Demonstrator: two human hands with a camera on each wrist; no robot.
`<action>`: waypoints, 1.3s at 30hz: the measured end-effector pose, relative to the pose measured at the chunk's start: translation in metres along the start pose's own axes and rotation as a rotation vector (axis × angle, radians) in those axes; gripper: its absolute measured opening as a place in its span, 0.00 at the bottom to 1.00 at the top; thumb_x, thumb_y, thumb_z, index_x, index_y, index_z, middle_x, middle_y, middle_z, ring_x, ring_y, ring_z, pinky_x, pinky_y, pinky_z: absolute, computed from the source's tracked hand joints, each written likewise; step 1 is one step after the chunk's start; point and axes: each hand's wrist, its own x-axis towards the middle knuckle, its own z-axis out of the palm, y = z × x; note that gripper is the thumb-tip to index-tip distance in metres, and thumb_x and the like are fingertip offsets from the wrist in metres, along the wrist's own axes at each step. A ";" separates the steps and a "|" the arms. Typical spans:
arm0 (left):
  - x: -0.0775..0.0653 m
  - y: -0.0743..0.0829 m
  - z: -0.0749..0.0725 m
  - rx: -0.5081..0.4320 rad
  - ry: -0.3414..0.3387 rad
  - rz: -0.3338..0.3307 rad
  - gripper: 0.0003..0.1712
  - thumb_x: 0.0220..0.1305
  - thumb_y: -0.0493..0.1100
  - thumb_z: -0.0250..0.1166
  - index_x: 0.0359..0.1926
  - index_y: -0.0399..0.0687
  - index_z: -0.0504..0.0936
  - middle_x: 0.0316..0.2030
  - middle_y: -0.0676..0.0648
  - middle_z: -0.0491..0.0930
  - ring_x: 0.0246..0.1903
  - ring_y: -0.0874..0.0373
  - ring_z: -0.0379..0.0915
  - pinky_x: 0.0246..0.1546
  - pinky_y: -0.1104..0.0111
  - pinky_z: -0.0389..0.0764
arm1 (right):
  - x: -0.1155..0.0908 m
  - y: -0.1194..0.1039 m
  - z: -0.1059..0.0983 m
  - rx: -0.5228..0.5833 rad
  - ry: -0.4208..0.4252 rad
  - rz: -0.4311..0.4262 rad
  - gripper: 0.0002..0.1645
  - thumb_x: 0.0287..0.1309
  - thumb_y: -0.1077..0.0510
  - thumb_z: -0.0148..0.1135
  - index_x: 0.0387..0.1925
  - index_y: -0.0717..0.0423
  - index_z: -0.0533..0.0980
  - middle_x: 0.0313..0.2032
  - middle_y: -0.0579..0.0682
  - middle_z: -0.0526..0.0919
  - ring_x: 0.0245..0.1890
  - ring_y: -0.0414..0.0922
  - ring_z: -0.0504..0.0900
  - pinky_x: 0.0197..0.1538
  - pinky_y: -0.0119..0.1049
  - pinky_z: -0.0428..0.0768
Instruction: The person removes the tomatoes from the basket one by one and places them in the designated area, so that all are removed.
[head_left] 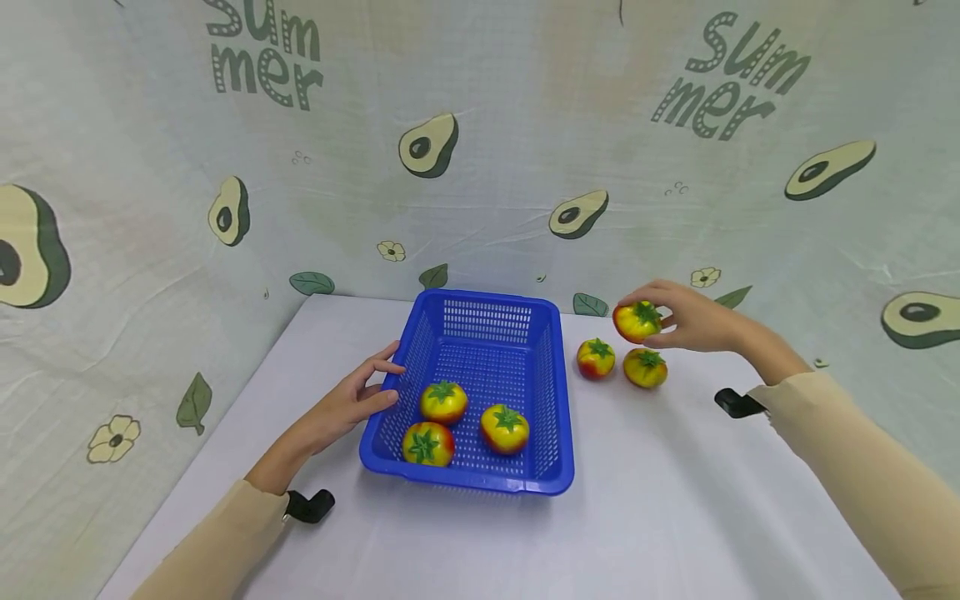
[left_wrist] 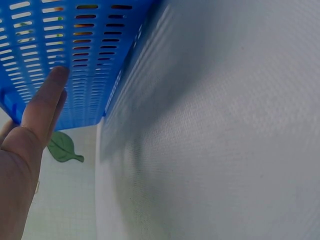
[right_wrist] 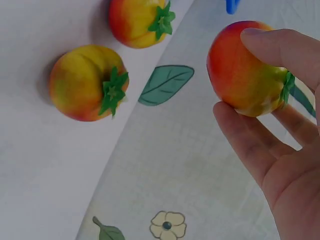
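My right hand (head_left: pixel 690 318) pinches a red-and-yellow tomato (head_left: pixel 632 323) with a green leafy top. In the right wrist view, thumb and fingertips sit on opposite sides of this tomato (right_wrist: pixel 240 72), held off the table. Just below it on the table are two similar tomatoes, one yellower (head_left: pixel 643 369) and one redder (head_left: pixel 595 360). My left hand (head_left: pixel 345 408) rests against the left side of a blue plastic basket (head_left: pixel 566 400), its fingers fairly straight. Inside, toward the near end, lie three tomatoes: one upper left (head_left: pixel 442 402), one lower left (head_left: pixel 426 446), one right (head_left: pixel 504 428).
A white-covered table (head_left: pixel 637 517) holds the basket and loose tomatoes. Behind and beside it hangs a pale curtain (head_left: pixel 510 100) printed with avocados, leaves, flowers and lettering. The basket has slotted walls, seen close up in the left wrist view.
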 end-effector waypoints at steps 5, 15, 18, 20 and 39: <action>0.001 0.000 0.001 0.005 -0.002 0.004 0.23 0.79 0.45 0.61 0.70 0.49 0.71 0.87 0.52 0.40 0.74 0.28 0.64 0.70 0.39 0.72 | -0.014 0.014 -0.003 -0.003 0.021 0.037 0.36 0.60 0.66 0.77 0.69 0.54 0.76 0.66 0.60 0.76 0.62 0.60 0.76 0.52 0.58 0.88; 0.001 -0.001 0.001 0.028 0.009 -0.009 0.25 0.79 0.46 0.62 0.71 0.49 0.71 0.87 0.53 0.40 0.73 0.28 0.64 0.68 0.38 0.73 | -0.037 0.045 -0.004 -0.013 0.056 0.130 0.36 0.59 0.67 0.77 0.69 0.57 0.76 0.66 0.62 0.75 0.62 0.62 0.75 0.52 0.56 0.89; 0.001 -0.001 0.001 0.034 0.012 -0.013 0.25 0.79 0.47 0.62 0.71 0.50 0.71 0.87 0.53 0.40 0.74 0.28 0.64 0.69 0.38 0.72 | -0.043 0.054 -0.003 -0.011 0.050 0.181 0.36 0.60 0.67 0.76 0.70 0.58 0.75 0.68 0.64 0.72 0.63 0.64 0.73 0.54 0.57 0.88; 0.001 0.000 0.001 0.034 0.012 -0.013 0.25 0.79 0.47 0.62 0.71 0.50 0.71 0.87 0.53 0.40 0.74 0.28 0.64 0.69 0.38 0.72 | -0.047 0.060 -0.003 -0.013 0.046 0.205 0.37 0.61 0.67 0.75 0.70 0.58 0.74 0.69 0.66 0.71 0.64 0.65 0.72 0.55 0.60 0.87; 0.001 0.000 0.001 0.010 -0.001 -0.006 0.24 0.79 0.45 0.62 0.71 0.48 0.71 0.87 0.52 0.39 0.73 0.28 0.65 0.69 0.39 0.73 | -0.073 0.095 0.011 -0.061 0.060 0.247 0.39 0.60 0.62 0.78 0.71 0.60 0.74 0.70 0.69 0.72 0.62 0.71 0.75 0.58 0.70 0.81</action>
